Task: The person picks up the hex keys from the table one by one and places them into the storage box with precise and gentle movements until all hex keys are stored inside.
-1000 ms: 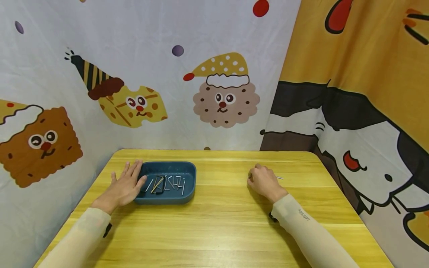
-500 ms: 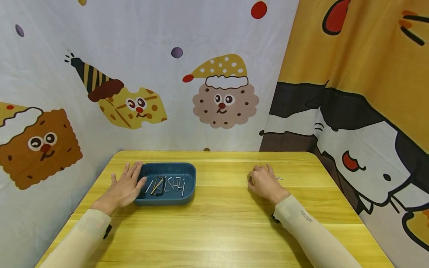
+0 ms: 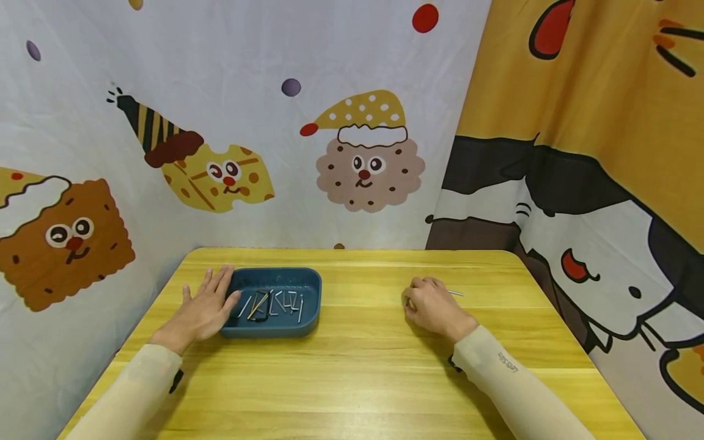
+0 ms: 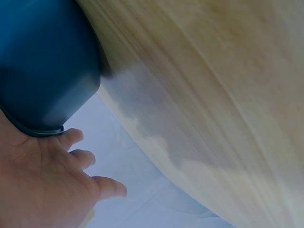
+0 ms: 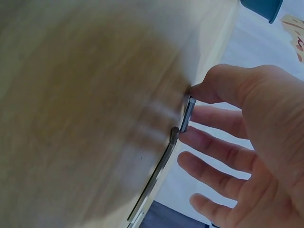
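Observation:
My left hand (image 3: pixel 205 308) rests against the left end of a blue tray (image 3: pixel 275 330), fingers spread and straight, thumb over the rim. The left wrist view shows its palm beside the tray wall (image 4: pixel 52 71). On the table's right half, my right hand (image 3: pixel 437 307) pinches a small L-shaped hex key (image 5: pixel 154 173) near its bent end between thumb and fingertips. A short metal piece (image 5: pixel 188 114) lies between those fingertips; whether it is part of the same key I cannot tell. From above, only a silver end (image 3: pixel 455 293) shows beyond the hand.
Inside the tray lie several silver hex keys (image 3: pixel 300 308), a thin yellow stick (image 3: pixel 257 305) and a dark rectangular piece (image 3: pixel 261 315). Behind the wooden table (image 3: pixel 352 379) hangs a printed cloth (image 3: pixel 368 232), with another curtain along the right side.
My right hand has shifted slightly toward me and to the left, its fingers drawing closer together by the metal piece. The left hand and the tray stay in place.

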Demonstrator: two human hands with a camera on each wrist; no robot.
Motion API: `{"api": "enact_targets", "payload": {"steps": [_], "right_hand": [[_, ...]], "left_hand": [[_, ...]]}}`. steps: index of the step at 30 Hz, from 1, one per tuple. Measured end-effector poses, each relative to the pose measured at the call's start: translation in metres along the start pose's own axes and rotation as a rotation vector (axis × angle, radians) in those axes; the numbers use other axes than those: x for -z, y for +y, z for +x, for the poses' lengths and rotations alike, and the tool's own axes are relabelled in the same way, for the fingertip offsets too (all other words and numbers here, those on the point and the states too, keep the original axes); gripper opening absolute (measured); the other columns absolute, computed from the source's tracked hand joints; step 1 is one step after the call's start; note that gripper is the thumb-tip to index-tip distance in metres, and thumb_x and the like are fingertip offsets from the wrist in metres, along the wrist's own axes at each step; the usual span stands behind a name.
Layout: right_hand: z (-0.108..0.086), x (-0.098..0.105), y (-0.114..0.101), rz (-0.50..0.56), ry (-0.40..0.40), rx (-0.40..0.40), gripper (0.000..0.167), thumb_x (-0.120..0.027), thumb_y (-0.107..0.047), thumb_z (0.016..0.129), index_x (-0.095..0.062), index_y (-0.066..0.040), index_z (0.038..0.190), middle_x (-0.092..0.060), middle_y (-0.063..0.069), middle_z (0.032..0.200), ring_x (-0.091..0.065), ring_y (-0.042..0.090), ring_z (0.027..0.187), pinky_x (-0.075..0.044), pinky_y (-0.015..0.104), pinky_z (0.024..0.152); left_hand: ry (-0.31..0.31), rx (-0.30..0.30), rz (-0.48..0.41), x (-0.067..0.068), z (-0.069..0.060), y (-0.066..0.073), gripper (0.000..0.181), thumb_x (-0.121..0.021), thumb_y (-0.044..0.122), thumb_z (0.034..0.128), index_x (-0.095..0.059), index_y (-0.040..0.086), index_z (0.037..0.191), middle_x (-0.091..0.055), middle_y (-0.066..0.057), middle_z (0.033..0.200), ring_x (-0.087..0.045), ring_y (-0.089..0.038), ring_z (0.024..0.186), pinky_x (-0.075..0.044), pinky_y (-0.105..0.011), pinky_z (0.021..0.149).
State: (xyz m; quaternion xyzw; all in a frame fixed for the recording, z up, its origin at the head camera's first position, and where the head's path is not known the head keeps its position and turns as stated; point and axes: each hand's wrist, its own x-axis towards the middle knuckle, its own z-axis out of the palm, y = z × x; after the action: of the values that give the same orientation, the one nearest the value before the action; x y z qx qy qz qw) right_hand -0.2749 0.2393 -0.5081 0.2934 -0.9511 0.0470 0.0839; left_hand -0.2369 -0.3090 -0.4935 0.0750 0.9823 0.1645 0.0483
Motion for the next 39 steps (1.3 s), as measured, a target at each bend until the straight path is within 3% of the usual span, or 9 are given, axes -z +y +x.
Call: {"api": "enact_targets", "payload": {"steps": [9, 21, 28, 39], "right_hand": [[-0.001, 0.000, -0.005, -0.023, 0.051, 0.060, 0.009, -0.092, -0.011, 0.096, -0.085, -0.017, 0.098, -0.076, 0.005, 0.103, -0.073, 0.034, 0.100, -0.062, 0.070, 0.112], [-0.001, -0.002, -0.006, -0.040, 0.035, 0.067, 0.012, -0.092, -0.015, 0.094, -0.082, -0.022, 0.092, -0.076, 0.003, 0.100, -0.074, 0.036, 0.102, -0.062, 0.069, 0.106], [-0.002, -0.002, -0.005, -0.042, 0.032, 0.069, 0.011, -0.091, -0.016, 0.095, -0.082, -0.021, 0.093, -0.077, 0.004, 0.101, -0.075, 0.037, 0.104, -0.062, 0.070, 0.108], [-0.002, -0.001, -0.011, -0.048, 0.096, 0.107, 0.011, -0.093, -0.017, 0.092, -0.086, -0.018, 0.100, -0.079, 0.004, 0.102, -0.076, 0.035, 0.104, -0.064, 0.067, 0.107]], "left_hand": [[0.002, 0.000, 0.002, -0.001, 0.000, -0.001, 0.084, -0.032, 0.057, 0.1271, -0.003, 0.008, 0.189, -0.003, -0.026, 0.196, 0.004, -0.058, 0.181, 0.006, -0.098, 0.129], [0.003, 0.001, 0.003, 0.000, -0.001, 0.000, 0.084, -0.034, 0.056, 0.1270, -0.005, 0.007, 0.189, -0.006, -0.026, 0.196, 0.003, -0.058, 0.181, 0.005, -0.098, 0.129], [0.003, 0.001, 0.000, -0.001, 0.000, -0.001, 0.085, -0.035, 0.056, 0.1268, -0.003, 0.008, 0.189, -0.004, -0.025, 0.197, 0.004, -0.057, 0.181, 0.006, -0.098, 0.129], [0.010, 0.002, -0.002, -0.001, 0.001, -0.001, 0.083, -0.035, 0.054, 0.1272, -0.002, 0.009, 0.189, -0.006, -0.027, 0.196, 0.002, -0.058, 0.181, 0.006, -0.098, 0.129]]}}
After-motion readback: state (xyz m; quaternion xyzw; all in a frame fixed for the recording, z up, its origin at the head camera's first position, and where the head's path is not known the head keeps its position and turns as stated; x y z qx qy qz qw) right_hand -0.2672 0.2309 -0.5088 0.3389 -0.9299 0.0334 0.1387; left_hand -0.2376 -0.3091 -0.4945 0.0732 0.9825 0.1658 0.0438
